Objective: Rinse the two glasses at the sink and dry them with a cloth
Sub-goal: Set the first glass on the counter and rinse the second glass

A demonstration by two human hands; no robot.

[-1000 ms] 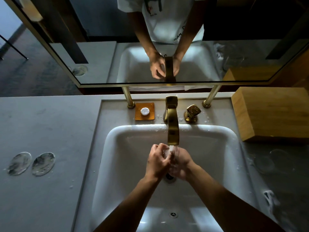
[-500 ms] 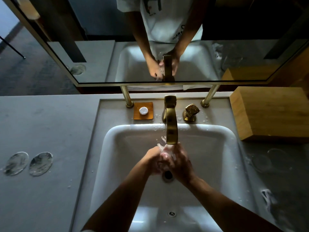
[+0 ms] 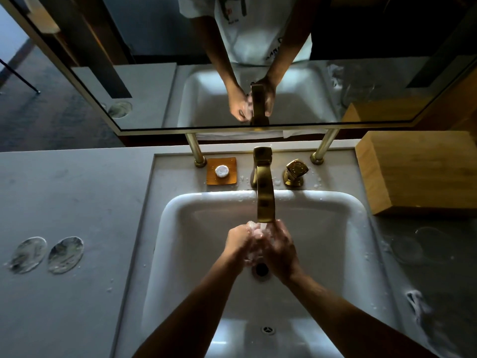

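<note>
1. Both hands, left (image 3: 238, 241) and right (image 3: 280, 248), have been kept clasped under the tap (image 3: 264, 192); whether anything is held cannot be told.
2. Glasses (image 3: 406, 251) are seen at 3 o'clock of the sink (image 3: 178, 205); rinsing is judged unstarted.

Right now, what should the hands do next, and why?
Probably rinse the white suds off under the brass faucet: left hand and right hand are pressed together below its spout, foam between them. The glasses, faint on the right counter, are not yet touched.
</note>
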